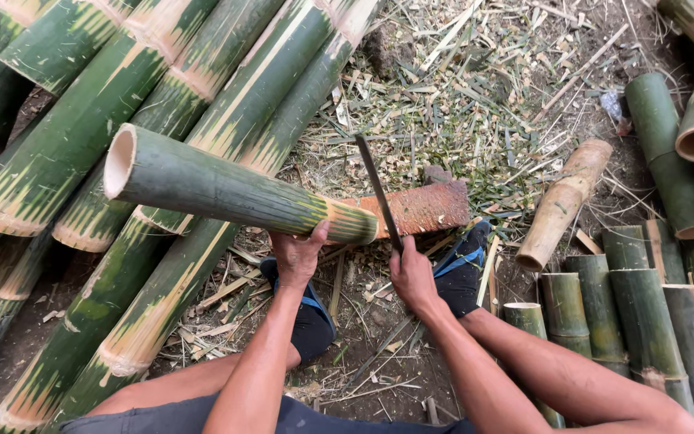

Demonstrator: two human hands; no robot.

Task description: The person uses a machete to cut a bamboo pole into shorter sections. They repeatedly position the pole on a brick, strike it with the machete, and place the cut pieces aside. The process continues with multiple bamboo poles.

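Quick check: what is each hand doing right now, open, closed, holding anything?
Left hand: closed on the green bamboo section, propping it on the reddish wooden block.
Right hand: closed on the handle of the long blade.

both grips (297,255) (411,273) closed, arms extended
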